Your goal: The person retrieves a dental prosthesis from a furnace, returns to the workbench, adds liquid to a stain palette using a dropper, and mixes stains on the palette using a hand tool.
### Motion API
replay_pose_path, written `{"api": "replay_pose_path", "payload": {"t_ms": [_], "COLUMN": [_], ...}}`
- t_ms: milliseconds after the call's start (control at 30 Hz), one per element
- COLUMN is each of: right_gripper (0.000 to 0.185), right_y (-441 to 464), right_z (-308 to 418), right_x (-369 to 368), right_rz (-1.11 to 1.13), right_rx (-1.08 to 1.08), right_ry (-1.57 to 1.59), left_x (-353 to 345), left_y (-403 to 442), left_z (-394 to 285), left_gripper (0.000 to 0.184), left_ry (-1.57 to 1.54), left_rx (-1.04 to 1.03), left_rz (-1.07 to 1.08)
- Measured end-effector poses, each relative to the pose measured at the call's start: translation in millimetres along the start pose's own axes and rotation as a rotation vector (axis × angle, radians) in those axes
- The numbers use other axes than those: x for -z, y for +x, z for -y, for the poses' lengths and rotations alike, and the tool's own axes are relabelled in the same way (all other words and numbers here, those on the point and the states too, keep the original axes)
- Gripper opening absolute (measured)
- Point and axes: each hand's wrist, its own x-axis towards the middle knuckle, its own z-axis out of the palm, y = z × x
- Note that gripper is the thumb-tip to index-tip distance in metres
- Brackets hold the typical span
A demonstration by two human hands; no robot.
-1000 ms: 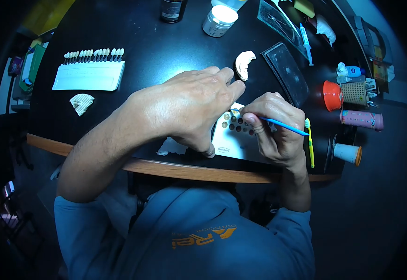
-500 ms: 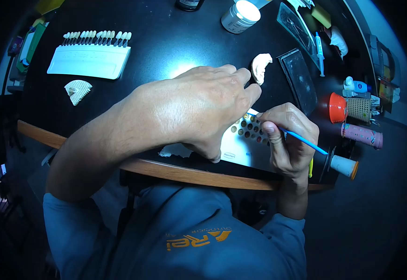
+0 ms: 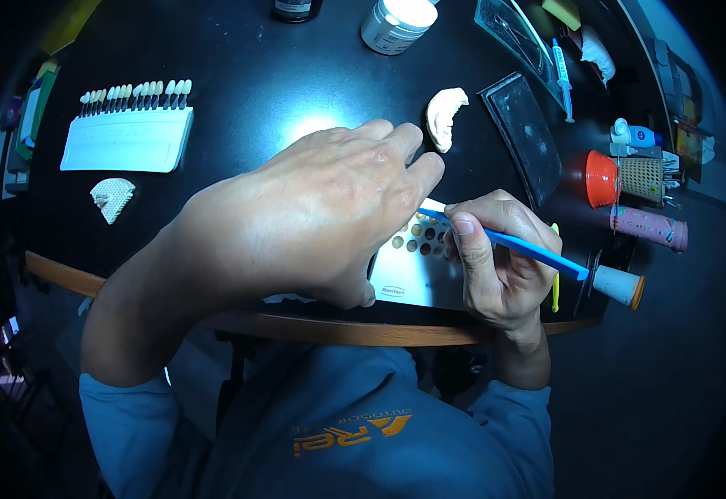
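My right hand (image 3: 508, 258) pinches a blue-handled tool (image 3: 538, 253), its tip end reaching toward the fingers of my left hand. Beneath both hands lies a white palette (image 3: 409, 279) with rows of round coloured spots. My left hand (image 3: 338, 208) arches over the palette's left side, back up, with its thumb at the near left edge. Its fingertips point down and away, so whatever they hold is hidden. Just beyond the left fingers stands a cream dental cast (image 3: 444, 119).
A white shade guide (image 3: 126, 141) and a honeycomb piece (image 3: 113, 200) sit at left. A white jar (image 3: 398, 27) stands at the back. On the right are a dark slab (image 3: 523, 133), a syringe (image 3: 563, 81), a red bowl (image 3: 602, 179) and a pink cup (image 3: 650, 227).
The camera view has shifted. The blue tool has turned in my right hand, with more of its broad handle showing. My left hand keeps its place over the palette.
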Motion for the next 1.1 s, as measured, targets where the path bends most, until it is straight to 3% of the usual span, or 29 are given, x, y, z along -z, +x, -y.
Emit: {"api": "replay_pose_path", "payload": {"t_ms": [300, 667, 1100], "right_gripper": [0.005, 0.019, 0.019], "right_y": [0, 3, 2], "right_z": [-1, 2, 4], "right_x": [7, 23, 30], "right_rz": [0.025, 0.246, 0.229], "right_rx": [0.012, 0.206, 0.221], "right_ry": [0.019, -0.181, -0.154], "left_x": [0, -2, 0], "left_y": [0, -1, 0], "left_z": [2, 0, -2], "left_gripper": [0.078, 0.078, 0.081], "left_ry": [-0.035, -0.055, -0.014], "left_rx": [-0.028, -0.001, 0.011], "left_rz": [-0.009, -0.023, 0.004]}}
